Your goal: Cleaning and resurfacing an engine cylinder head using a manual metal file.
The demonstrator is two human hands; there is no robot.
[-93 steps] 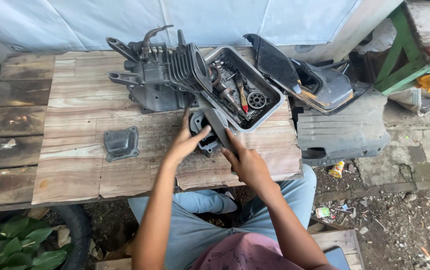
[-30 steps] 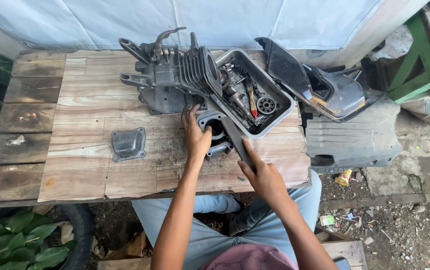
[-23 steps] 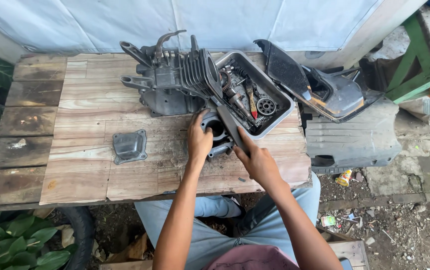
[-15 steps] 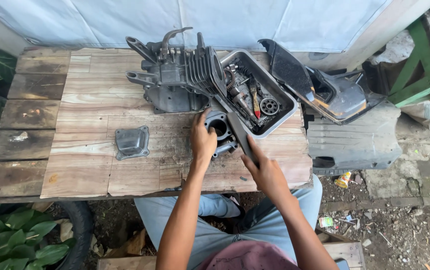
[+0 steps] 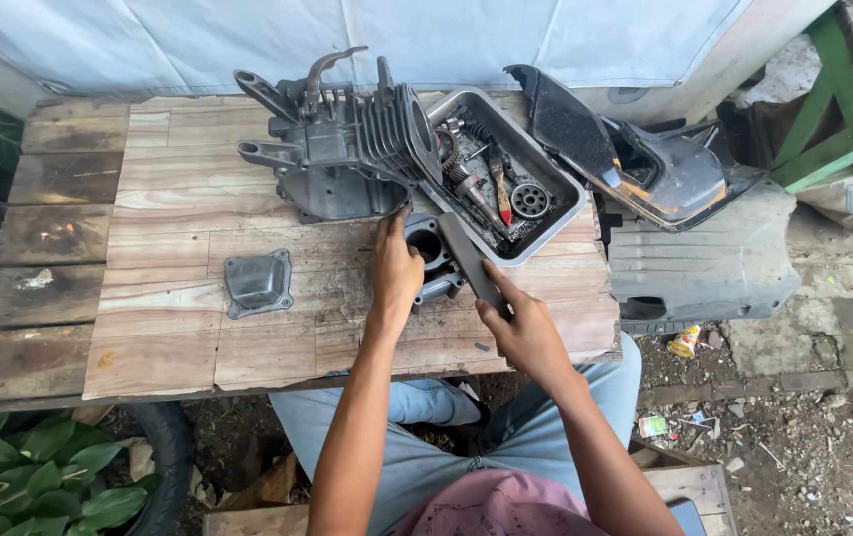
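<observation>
My left hand (image 5: pixel 394 270) grips the left side of a small grey metal engine part with a round bore (image 5: pixel 430 250), holding it down on the wooden table (image 5: pixel 168 298). My right hand (image 5: pixel 518 324) holds a flat dark scraper-like tool (image 5: pixel 470 260), its blade laid across the part's top face. Just behind the part stands a grey finned engine block (image 5: pixel 342 149).
A grey metal tray (image 5: pixel 558 177) of gears, a screwdriver and small parts sits right of the block. A square grey cover (image 5: pixel 258 282) lies on the table's left half. Black plastic housings (image 5: pixel 665 179) rest off the right edge. Plants and a tyre lie below left.
Both hands stay on the small engine part. The right hand has slid the flat tool back and forth across its top while the left keeps holding it.
</observation>
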